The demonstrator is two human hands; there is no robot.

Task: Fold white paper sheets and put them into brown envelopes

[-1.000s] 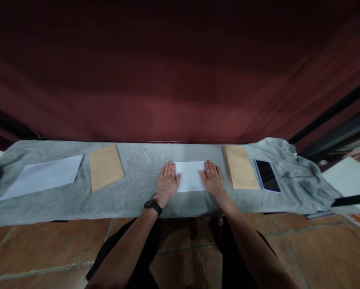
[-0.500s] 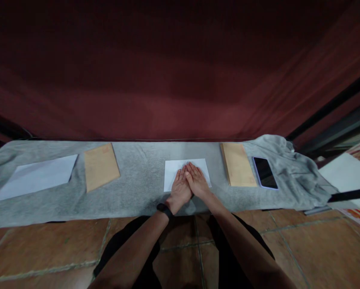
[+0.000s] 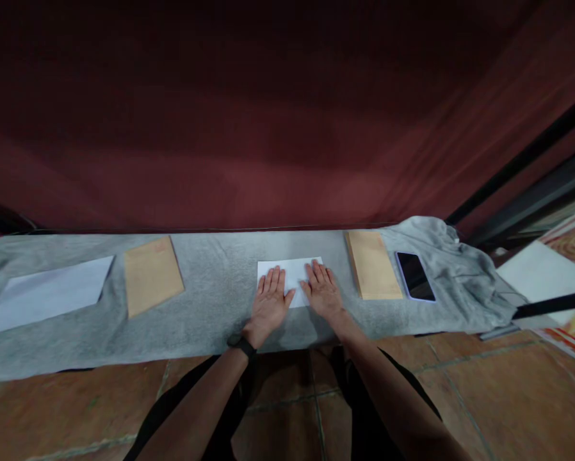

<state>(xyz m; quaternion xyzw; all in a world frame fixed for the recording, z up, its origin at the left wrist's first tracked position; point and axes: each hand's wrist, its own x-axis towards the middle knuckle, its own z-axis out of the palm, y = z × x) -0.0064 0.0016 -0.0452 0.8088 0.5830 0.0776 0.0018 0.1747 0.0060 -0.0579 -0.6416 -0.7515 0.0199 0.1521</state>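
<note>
A small white sheet of paper [image 3: 294, 274], possibly folded, lies on the grey cloth in front of me. My left hand [image 3: 269, 301] rests flat across its left part, fingers stretched forward and thumb out to the side. On the right part, my right hand [image 3: 323, 291] lies palm down with its fingers spread. A strip of the paper shows between the two hands. Right of it sits a stack of brown envelopes [image 3: 376, 266]. A single brown envelope [image 3: 153, 275] lies to the left, apart from both hands.
A stack of white paper [image 3: 47, 291] lies at the far left of the cloth-covered bench [image 3: 215, 320]. A phone [image 3: 415, 276] lies right of the envelope stack. Dark red fabric [image 3: 278, 186] hangs behind the bench. A black bar [image 3: 556, 304] juts in at the right.
My hands were stacked together at the middle of the paper. They have moved apart, the left one to the left and the right one to the right, both still on the sheet.
</note>
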